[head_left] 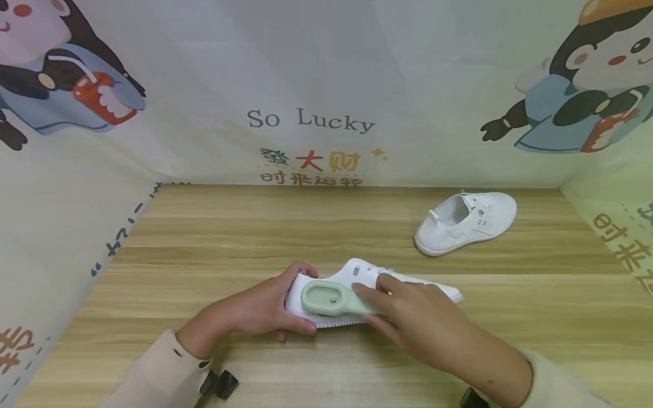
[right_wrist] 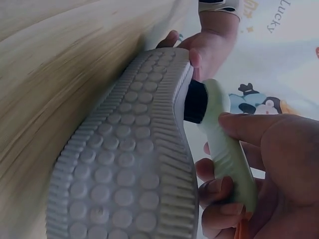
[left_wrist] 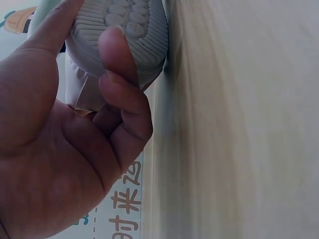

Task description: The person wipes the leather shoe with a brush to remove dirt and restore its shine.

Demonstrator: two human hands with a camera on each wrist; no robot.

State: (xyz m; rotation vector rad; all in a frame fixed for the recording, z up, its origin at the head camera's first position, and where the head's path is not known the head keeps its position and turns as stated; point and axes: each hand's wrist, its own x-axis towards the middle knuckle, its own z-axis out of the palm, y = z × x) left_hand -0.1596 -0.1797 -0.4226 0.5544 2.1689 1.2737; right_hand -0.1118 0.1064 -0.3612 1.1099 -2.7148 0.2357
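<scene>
A white shoe (head_left: 342,275) lies on its side on the table, its ribbed, dotted sole (right_wrist: 124,149) facing the wearer. My left hand (head_left: 270,303) grips its heel, thumb on the sole edge and fingers over the far side; in the left wrist view the fingers curl round the heel (left_wrist: 119,40). My right hand (head_left: 413,317) holds a light green shoe brush (head_left: 326,297) by the handle. The brush's dark bristles (right_wrist: 195,102) touch the shoe's upward side near the heel, as the right wrist view shows. A second white shoe (head_left: 469,221) stands upright behind, to the right.
The wood-grain table (head_left: 229,226) is bounded by a pale printed backdrop (head_left: 316,68) at the back and both sides. Dark clips or mounts (head_left: 224,385) show at the wrists by the cream sleeves (head_left: 158,374).
</scene>
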